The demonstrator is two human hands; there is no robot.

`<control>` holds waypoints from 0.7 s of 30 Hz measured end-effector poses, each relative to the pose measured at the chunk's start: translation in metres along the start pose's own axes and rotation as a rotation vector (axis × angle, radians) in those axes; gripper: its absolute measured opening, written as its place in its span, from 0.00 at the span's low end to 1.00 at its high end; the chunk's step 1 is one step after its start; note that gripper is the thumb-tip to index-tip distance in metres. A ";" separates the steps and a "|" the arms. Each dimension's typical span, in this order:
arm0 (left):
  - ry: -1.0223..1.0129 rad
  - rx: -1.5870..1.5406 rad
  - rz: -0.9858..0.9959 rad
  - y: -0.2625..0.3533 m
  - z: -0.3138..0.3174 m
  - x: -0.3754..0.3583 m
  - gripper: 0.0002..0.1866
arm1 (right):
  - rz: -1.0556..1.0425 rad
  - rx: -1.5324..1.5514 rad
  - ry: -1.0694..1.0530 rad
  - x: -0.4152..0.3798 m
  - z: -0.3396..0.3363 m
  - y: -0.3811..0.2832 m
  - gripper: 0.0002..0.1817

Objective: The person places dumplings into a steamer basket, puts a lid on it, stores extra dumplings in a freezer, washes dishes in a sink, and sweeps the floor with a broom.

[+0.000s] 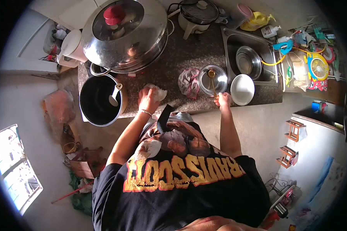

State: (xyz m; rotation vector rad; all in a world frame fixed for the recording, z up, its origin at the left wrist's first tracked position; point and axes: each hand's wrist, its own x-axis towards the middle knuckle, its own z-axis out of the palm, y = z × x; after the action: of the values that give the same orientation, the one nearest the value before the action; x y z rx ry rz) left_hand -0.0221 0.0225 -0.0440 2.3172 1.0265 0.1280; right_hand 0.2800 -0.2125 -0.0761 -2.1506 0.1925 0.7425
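Observation:
My left hand (147,101) is closed on a crumpled white cloth (160,94) on the dark speckled counter (198,44), near its front edge. My right hand (223,101) grips the handle of a gold-coloured spoon (211,75). The spoon's head lies over a round metal bowl (219,79). Just right of that hand stands a white bowl (243,89). Between my hands, a crumpled pink and grey cloth (189,82) rests beside the metal bowl. To the left of my left hand is a deep dark pot (98,106), with a white rice paddle (115,95) at its rim.
A large lidded steel steamer (125,42) fills the back left, beside a white jug (72,46). Behind is a lidded cooker (198,15). The sink (272,75) on the right holds a metal basin (248,61). A yellow fan (318,67) stands farther right.

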 end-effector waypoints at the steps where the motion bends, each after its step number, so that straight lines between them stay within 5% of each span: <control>1: -0.019 0.017 -0.011 0.000 0.001 0.004 0.42 | 0.008 0.088 -0.035 0.000 0.002 0.002 0.11; 7: -0.013 0.107 -0.179 0.016 -0.001 0.008 0.42 | -0.018 0.172 0.024 0.003 0.001 0.012 0.12; 10: -0.066 0.057 -0.285 0.016 -0.001 0.012 0.40 | 0.112 0.382 -0.085 0.005 -0.015 0.020 0.14; 13: -0.127 0.031 -0.337 0.022 -0.009 0.010 0.42 | 0.355 0.680 0.043 0.011 -0.027 0.031 0.17; 21: 0.039 0.148 -0.280 0.019 0.007 0.002 0.51 | 0.403 1.065 0.131 0.057 -0.054 0.061 0.19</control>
State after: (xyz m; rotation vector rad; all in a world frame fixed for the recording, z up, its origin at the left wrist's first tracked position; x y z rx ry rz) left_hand -0.0059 0.0107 -0.0396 2.2790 1.4097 -0.0154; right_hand 0.3272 -0.2861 -0.1238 -1.1357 0.8902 0.5219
